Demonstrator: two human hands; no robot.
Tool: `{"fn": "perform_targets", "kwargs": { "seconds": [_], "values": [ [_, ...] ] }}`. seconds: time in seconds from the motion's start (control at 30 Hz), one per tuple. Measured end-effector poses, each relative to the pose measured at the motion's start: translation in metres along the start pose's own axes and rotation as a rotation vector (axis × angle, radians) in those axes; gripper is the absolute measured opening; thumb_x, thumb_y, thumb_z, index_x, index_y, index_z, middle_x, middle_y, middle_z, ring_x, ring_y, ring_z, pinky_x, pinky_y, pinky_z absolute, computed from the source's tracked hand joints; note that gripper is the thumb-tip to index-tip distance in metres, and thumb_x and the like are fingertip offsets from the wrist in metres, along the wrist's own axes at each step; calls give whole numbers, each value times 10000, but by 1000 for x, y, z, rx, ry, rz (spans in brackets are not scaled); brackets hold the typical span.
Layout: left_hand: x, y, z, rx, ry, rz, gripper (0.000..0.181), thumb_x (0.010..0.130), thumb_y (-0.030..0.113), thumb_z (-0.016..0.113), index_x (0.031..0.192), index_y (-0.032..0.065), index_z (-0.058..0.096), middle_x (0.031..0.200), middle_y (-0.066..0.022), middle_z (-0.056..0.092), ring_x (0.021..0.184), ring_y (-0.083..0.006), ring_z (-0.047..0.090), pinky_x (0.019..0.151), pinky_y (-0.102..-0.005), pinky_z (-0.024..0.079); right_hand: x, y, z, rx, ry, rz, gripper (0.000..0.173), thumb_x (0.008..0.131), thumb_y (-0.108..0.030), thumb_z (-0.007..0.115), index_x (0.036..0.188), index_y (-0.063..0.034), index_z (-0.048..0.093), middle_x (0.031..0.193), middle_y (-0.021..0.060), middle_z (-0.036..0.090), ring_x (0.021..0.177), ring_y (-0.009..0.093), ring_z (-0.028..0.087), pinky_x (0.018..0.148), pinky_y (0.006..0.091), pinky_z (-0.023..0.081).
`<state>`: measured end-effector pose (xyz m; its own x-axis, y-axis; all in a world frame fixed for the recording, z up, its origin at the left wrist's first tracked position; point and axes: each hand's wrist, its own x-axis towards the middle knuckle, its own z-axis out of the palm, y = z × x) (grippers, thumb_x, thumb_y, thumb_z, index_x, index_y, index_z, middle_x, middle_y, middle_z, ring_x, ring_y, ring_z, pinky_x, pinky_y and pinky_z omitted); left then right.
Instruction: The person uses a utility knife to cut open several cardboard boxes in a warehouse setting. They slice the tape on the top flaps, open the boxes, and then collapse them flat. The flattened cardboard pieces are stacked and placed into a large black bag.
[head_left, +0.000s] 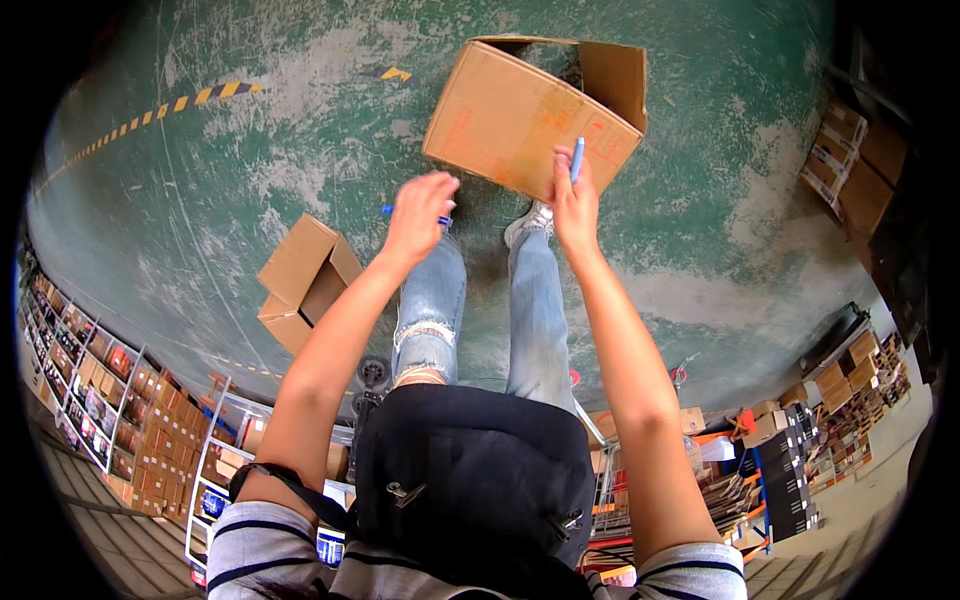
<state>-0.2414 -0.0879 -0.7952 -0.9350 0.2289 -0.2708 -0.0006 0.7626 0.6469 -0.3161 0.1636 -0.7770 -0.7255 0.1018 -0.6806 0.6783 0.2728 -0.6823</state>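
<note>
My left hand (420, 217) is closed around a slim blue pen-like tool (388, 210); its ends show on both sides of the hand and the middle is hidden. In my right hand (576, 202) a light-blue, slim pen or cutter (577, 159) points away from me. Just beyond that hand a large cardboard carton (517, 120) with tape and orange print stands tilted in view, its top open. Whether the right hand touches the carton I cannot tell. A smaller open cardboard box (300, 259) lies on the floor left of my left forearm.
Beneath me is a worn green floor (337, 150) with yellow-black tape (184, 103). Stacked cartons (834, 154) stand at the far right. Shelving (97, 375) with goods is at lower left, and a wire cart (607, 480) behind me. A black bag (472, 465) hangs at my front.
</note>
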Motion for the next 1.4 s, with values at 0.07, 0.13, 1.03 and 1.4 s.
{"fn": "perform_targets", "kwargs": {
  "seconds": [0.07, 0.13, 1.03, 1.4],
  "values": [
    [-9, 1, 11, -71, -60, 85, 492, 879, 59, 652, 1354, 91, 527, 1222, -114, 554, 1094, -339, 591, 902, -439, 509, -19, 3, 2, -13, 35, 131, 387, 981, -274, 574, 1230, -9, 442, 883, 136, 598, 786, 267, 612, 775, 412, 505],
    [-11, 4, 18, -8, -73, 81, 506, 872, 64, 660, 1359, 98, 524, 1208, -109, 555, 1062, -322, 611, 829, -418, 539, -41, 22, 1, -119, -45, -10, 368, 960, -204, 565, 1229, 6, 426, 956, 153, 585, 842, 271, 608, 807, 402, 499],
    [6, -2, 27, 270, -47, 135, 619, 691, 1, 684, 1287, 87, 542, 1340, -42, 515, 975, -267, 616, 774, -389, 577, -55, 24, 22, -937, -74, -534, 337, 896, -190, 638, 1219, -94, 647, 937, 122, 665, 865, 299, 669, 728, 430, 542],
    [6, -1, 31, 330, -62, 118, 498, 745, -17, 604, 1226, 104, 561, 1312, -39, 532, 981, -272, 624, 754, -398, 582, -67, 33, 22, -1101, -142, -525, 407, 884, -79, 531, 1283, -41, 595, 950, 143, 629, 896, 302, 664, 696, 402, 574]
  ]
}}
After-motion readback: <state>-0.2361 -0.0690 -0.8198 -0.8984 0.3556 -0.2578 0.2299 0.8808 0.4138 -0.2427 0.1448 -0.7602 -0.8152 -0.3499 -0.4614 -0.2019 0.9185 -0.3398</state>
